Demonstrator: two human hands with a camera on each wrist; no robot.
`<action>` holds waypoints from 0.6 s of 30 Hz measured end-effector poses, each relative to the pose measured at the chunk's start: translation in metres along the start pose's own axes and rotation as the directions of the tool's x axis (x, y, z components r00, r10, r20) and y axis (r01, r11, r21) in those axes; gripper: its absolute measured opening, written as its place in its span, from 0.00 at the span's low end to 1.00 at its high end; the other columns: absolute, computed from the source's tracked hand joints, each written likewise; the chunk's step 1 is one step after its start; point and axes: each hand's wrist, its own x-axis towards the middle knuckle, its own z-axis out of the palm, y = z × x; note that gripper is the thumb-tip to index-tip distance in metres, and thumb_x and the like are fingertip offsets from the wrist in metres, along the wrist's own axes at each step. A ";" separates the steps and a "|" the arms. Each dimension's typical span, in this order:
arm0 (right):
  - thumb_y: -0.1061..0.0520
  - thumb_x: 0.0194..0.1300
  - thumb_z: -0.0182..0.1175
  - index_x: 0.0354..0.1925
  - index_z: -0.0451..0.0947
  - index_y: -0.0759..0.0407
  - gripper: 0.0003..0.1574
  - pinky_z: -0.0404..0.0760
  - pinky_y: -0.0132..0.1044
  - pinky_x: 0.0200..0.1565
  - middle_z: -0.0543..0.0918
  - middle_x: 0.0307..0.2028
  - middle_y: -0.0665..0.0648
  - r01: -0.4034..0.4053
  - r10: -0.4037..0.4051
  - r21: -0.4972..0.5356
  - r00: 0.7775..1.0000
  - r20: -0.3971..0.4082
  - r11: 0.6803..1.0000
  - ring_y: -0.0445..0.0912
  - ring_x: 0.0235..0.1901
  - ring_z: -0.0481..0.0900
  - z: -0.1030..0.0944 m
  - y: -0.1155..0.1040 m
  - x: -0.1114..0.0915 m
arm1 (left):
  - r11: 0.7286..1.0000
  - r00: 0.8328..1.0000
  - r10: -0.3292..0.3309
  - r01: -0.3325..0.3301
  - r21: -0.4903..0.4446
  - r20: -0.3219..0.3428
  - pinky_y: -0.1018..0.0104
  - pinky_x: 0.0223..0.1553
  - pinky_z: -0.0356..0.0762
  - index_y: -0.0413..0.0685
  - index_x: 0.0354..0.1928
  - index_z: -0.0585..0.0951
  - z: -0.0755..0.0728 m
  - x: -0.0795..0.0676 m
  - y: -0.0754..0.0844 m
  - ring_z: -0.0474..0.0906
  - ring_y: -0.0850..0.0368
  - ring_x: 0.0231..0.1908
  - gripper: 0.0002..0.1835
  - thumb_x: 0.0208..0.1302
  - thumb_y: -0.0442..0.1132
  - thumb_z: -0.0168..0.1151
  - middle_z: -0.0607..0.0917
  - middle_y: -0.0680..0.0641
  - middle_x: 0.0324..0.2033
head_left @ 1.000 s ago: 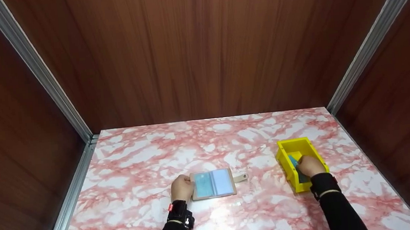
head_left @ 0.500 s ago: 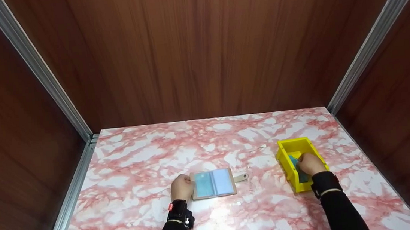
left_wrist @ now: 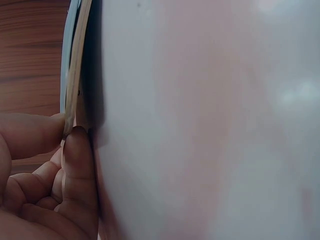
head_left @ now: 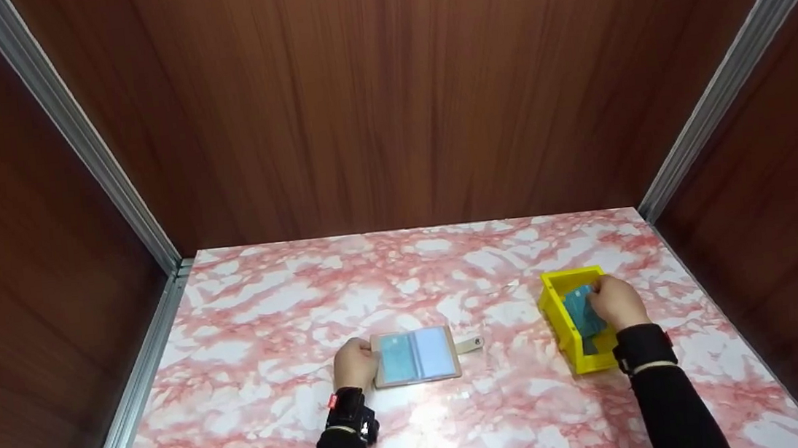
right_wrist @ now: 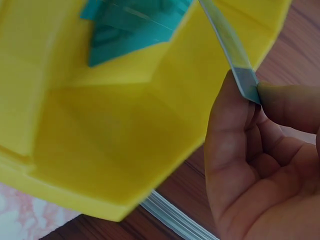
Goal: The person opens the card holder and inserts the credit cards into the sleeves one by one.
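An open card holder lies on the marbled table, a teal card showing in its left sleeve and its snap strap pointing right. My left hand pinches the holder's left edge between thumb and index finger, as the left wrist view shows. On the right, my right hand pinches a teal card by its edge, over the yellow bin. Seen edge-on in the right wrist view, the held card bows slightly. More teal cards lie inside the bin.
The pink-and-white marbled table carries the holder and the bin. Brown wood-grain panels rise at the back and both sides, with metal rails along the corners.
My right hand has moved up and slightly right in the bin, raising the teal card so more of it shows. The left hand and the card holder stay in place.
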 end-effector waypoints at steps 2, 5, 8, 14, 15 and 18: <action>0.62 0.72 0.51 0.42 0.71 0.73 0.11 0.74 0.51 0.40 0.75 0.35 0.68 0.017 -0.017 -0.012 0.999 -0.036 1.000 0.58 0.34 0.72 -0.003 -0.002 -0.001 | 1.000 1.000 0.002 -0.002 0.005 -0.001 0.54 0.38 0.78 0.38 0.33 0.83 0.000 0.000 0.001 0.81 0.48 0.32 0.06 0.52 0.31 0.68 0.84 0.46 0.27; 0.62 0.71 0.51 0.45 0.72 0.75 0.13 0.75 0.54 0.43 0.77 0.38 0.70 0.036 -0.037 -0.020 0.995 -0.090 0.999 0.60 0.35 0.73 -0.007 -0.005 -0.002 | 1.000 1.000 0.002 -0.002 0.009 0.000 0.54 0.38 0.78 0.38 0.33 0.82 0.000 -0.001 0.002 0.81 0.48 0.33 0.06 0.52 0.30 0.67 0.84 0.46 0.27; 0.62 0.71 0.52 0.47 0.72 0.76 0.15 0.75 0.56 0.45 0.78 0.40 0.72 0.050 -0.050 -0.009 0.988 -0.146 0.999 0.61 0.37 0.74 -0.010 -0.010 -0.003 | 1.000 1.000 0.003 -0.003 0.010 0.001 0.54 0.38 0.78 0.37 0.33 0.82 0.000 -0.002 0.003 0.81 0.48 0.32 0.06 0.52 0.29 0.66 0.84 0.46 0.27; 0.62 0.72 0.52 0.47 0.73 0.74 0.14 0.74 0.57 0.47 0.78 0.41 0.72 0.094 -0.087 0.018 0.968 -0.235 0.995 0.62 0.38 0.74 -0.015 -0.020 -0.003 | 1.000 1.000 0.006 -0.006 -0.001 -0.013 0.54 0.38 0.78 0.38 0.32 0.82 0.001 -0.001 0.002 0.80 0.48 0.31 0.05 0.51 0.29 0.66 0.84 0.46 0.25; 0.62 0.72 0.52 0.47 0.73 0.74 0.14 0.74 0.57 0.47 0.78 0.40 0.72 0.101 -0.093 0.021 0.966 -0.242 0.995 0.62 0.37 0.74 -0.016 -0.021 -0.003 | 1.000 1.000 0.008 -0.008 -0.003 -0.017 0.54 0.37 0.78 0.38 0.32 0.82 0.002 -0.001 0.001 0.80 0.48 0.31 0.05 0.51 0.29 0.66 0.84 0.46 0.25; 0.62 0.72 0.52 0.47 0.73 0.75 0.14 0.74 0.57 0.46 0.78 0.40 0.72 0.123 -0.112 0.026 0.959 -0.260 0.992 0.62 0.37 0.74 -0.018 -0.027 -0.002 | 1.000 1.000 0.009 -0.009 -0.007 -0.019 0.54 0.37 0.78 0.38 0.31 0.81 0.002 -0.001 0.001 0.80 0.48 0.30 0.05 0.51 0.30 0.66 0.83 0.47 0.25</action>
